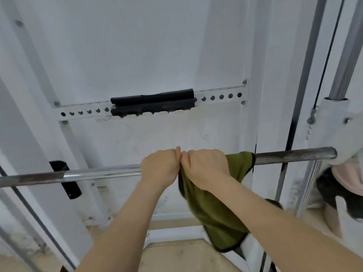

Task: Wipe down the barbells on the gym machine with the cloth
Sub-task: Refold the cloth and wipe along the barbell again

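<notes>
Fingers (163, 155) round barbell (98, 174), cloth (214, 211); axis L-R

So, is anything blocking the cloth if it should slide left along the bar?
Yes. The left hand grips the bar directly beside the right hand, which holds the green cloth around it. Beyond that hand, the bar looks free.

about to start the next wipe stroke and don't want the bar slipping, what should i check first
1. Right hand grips olive green cloth wrapped over the long steel barbell: ok.
2. Left hand grips bare bar beside it: ok.
3. Bar stretch right of cloth unobstructed: ok.
4. Bar end locked in white metal bracket: cannot tell.
5. Hanging cloth tail snag-free: cannot tell.
</notes>
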### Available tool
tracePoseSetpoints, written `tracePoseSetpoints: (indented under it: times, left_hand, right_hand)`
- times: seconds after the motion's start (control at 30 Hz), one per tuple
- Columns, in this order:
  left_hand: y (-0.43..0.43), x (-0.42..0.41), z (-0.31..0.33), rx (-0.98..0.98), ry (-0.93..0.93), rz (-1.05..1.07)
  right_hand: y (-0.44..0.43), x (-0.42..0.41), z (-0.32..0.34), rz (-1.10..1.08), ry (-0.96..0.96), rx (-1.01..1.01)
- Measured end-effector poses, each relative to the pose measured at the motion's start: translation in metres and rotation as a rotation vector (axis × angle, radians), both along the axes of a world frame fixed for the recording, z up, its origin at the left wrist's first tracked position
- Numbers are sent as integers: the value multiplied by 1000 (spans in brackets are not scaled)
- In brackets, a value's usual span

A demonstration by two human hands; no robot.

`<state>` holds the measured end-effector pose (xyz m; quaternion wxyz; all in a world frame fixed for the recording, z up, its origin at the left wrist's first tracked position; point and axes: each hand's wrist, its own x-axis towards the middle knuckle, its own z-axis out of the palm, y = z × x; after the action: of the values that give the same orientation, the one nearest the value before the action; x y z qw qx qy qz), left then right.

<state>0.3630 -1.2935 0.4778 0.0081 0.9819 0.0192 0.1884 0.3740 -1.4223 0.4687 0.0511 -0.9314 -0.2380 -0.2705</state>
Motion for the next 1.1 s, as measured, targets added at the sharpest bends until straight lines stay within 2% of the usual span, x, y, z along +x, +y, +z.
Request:
tracePoseSetpoints:
  times: [0.03,0.1,0.2,0.3,0.4,0.5,0.63,0.73,0.83,0.9,1.0,1.1]
  left_hand:
    - [0,0,0,-28,2,4]
    - [9,-5,-6,80,-28,-29]
    - [14,-19,-3,212,-132,-15]
    - [-17,-27,-3,160,-169,-139]
    - [-69,-18,-17,185,-75,-341]
    - [-122,1,-19,214,-58,-334]
    - [-161,14,-19,164,-121,-305]
    - [-167,16,-18,201,-120,-320]
    - [-166,17,-15,216,-91,-364]
    - [-158,15,-13,126,-76,-418]
    - [-136,12,-10,-164,-17,-479]
    - [-120,-2,-5,-224,-97,-562]
  right_hand:
    - [-10,2,0,23,-2,-9]
    - [-53,10,4,0,58,-27]
    - [-144,24,5,-233,76,0]
    - [-201,35,5,-407,51,52]
    - [-173,30,-3,-416,16,-33]
    - [-139,16,-17,-329,-144,6]
    - [-206,28,-19,-254,-207,71]
    - [-237,32,-18,-333,-167,106]
    - [-207,30,-17,-474,-169,218]
    - [-166,30,-17,-474,-180,215]
    - [-113,19,-22,-348,-210,219]
    - [-149,18,-19,-166,-169,37]
